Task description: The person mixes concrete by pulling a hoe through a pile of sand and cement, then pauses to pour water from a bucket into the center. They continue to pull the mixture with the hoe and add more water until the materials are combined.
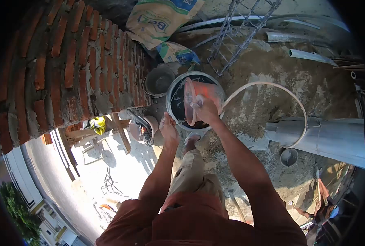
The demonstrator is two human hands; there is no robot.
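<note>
Grey round bucket (159, 81) stands beside the left edge of the pale-rimmed round drum (168, 97). Left hand (168, 128): fingers drawn together near that edge; cannot tell if pinching anything. Translucent red plastic bucket (209, 93): tipped over the drum, presumably to catch drips; mouth left, long axis left-right. Right hand (206, 110) pinches its rim.

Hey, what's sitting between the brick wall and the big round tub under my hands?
A smaller grey bucket sits between the brick wall and the round tub; the head view shows it.
</note>
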